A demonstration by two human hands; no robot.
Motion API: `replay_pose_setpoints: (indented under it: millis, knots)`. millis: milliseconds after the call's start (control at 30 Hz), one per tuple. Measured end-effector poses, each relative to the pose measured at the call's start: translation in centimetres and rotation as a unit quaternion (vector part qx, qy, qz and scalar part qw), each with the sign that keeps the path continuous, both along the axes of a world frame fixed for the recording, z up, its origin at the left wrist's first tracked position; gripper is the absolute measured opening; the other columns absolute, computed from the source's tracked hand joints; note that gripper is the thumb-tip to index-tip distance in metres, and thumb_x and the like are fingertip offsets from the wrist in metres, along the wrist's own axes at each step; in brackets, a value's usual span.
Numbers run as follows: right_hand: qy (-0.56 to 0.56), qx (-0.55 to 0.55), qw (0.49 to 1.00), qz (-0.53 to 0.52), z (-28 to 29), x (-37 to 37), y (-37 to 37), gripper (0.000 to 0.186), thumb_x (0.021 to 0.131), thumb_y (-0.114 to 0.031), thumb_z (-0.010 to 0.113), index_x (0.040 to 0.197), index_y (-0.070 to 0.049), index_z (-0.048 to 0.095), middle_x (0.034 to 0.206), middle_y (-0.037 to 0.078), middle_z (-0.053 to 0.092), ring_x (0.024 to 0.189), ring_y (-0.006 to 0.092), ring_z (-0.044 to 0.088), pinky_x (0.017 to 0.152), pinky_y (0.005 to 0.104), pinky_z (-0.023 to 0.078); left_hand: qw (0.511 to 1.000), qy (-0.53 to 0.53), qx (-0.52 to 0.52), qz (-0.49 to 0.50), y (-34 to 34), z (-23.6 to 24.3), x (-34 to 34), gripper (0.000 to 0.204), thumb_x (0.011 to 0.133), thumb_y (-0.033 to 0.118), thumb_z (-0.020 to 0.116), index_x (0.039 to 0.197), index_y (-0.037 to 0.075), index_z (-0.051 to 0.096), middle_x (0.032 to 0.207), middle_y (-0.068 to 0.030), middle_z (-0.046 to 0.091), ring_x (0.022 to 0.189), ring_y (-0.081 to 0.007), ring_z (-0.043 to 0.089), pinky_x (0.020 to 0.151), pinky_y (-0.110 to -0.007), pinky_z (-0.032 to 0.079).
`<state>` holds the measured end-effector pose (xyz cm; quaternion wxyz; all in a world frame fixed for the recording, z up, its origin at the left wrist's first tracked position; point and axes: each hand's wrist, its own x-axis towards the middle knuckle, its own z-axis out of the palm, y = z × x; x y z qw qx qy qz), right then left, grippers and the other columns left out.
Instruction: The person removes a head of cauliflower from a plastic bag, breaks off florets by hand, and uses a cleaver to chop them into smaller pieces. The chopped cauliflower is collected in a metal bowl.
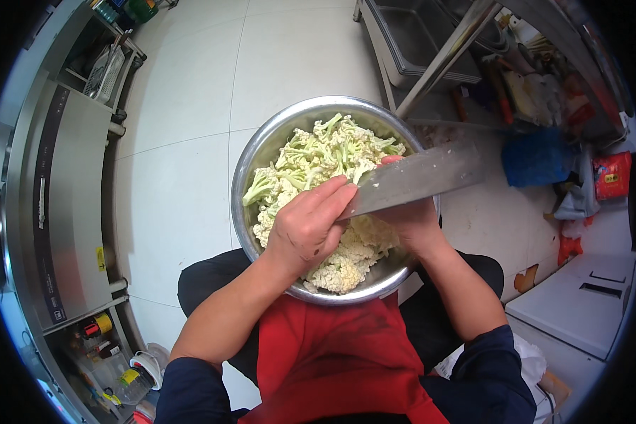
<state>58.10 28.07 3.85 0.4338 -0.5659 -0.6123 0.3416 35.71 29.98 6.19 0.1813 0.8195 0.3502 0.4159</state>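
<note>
A broad metal cleaver (417, 177) slants over a steel bowl, its blade pointing right. At the blade's left end, my left hand (309, 220) is closed round the handle, which the fingers hide. Beneath the blade is my right hand (413, 219), partly covered by it; fingertips show past the blade's far edge. A piece of cauliflower (372, 233) sits against the right palm, blurred and partly hidden. Cut cauliflower florets (318, 152) with pale green stems heap up in the bowl (246, 166). More florets lie at its near side.
The bowl rests at my lap, above a red apron (332, 353). Tiled floor (184, 205) stretches ahead. On the left stands a steel cabinet (81, 205); on the right, a metal rack with deep trays (417, 42), a blue container (537, 157) and a white box (572, 304).
</note>
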Motion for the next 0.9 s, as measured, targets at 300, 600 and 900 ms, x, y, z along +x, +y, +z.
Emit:
replay_pose_setpoints:
  millis: [300, 600, 900]
  knots:
    - [0.462, -0.194, 0.865, 0.018, 2.8, 0.2, 0.4, 0.079, 0.086, -0.007, 0.086, 0.151, -0.004, 0.041, 0.142, 0.013, 0.057, 0.13, 0.0231, 0.06, 0.113, 0.0393, 0.049, 0.924, -0.092, -0.341, 0.146, 0.2, 1.6, -0.3, 0.025, 0.103, 0.016, 0.074, 0.122, -0.001, 0.077, 0.082, -0.0105, 0.073, 0.069, -0.0109, 0.064, 0.064, -0.029, 0.051]
    - [0.493, -0.156, 0.856, -0.013, 0.4, 0.6, 0.3, 0.072, 0.091, -0.01, 0.082, 0.151, -0.009, 0.041, 0.143, 0.012, 0.057, 0.128, 0.0234, 0.061, 0.111, 0.0384, 0.049, 0.995, -0.092, -0.003, 0.045, -0.6, 1.0, -0.3, 0.036, 0.086, -0.001, 0.078, 0.122, 0.0, 0.077, 0.108, -0.0172, 0.08, 0.086, -0.0277, 0.078, 0.076, -0.035, 0.061]
    - [0.434, -0.149, 0.887, -0.042, -0.9, 0.3, -0.2, 0.036, 0.11, -0.029, 0.059, 0.141, -0.014, 0.049, 0.143, 0.011, 0.057, 0.128, 0.0194, 0.061, 0.107, 0.0347, 0.055, 0.995, -0.022, 0.093, -0.011, -1.1, 0.8, -0.1, 0.047, 0.073, -0.001, 0.079, 0.121, 0.0, 0.077, 0.114, -0.017, 0.079, 0.068, -0.024, 0.07, 0.061, -0.032, 0.057]
